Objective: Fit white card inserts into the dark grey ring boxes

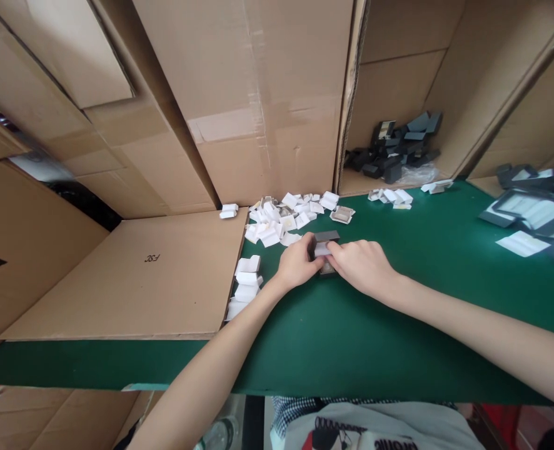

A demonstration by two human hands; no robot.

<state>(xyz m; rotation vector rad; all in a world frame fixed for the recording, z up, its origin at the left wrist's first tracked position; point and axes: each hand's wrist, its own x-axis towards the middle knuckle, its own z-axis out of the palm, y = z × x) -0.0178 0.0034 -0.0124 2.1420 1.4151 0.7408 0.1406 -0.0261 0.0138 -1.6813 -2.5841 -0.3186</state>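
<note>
My left hand [298, 261] is closed round the left side of a small dark box [327, 236], held just above the green table. The box's lid side stands raised at the back. In its opening is a folded white insert [322, 249], pinched by the fingers of my right hand [364, 267]. Fingers hide part of the box and insert. Beyond my hands lies a heap of white folded inserts [270, 215]. Several more white pieces [247, 279] form a column left of my left wrist.
A cardboard sheet [127, 275] covers the left of the green table [314, 350]. Tall cartons [277, 94] wall the back. Dark boxes [399, 147] are piled in an open carton at back right. More dark boxes [530, 209] and white pieces [392, 197] lie to the right.
</note>
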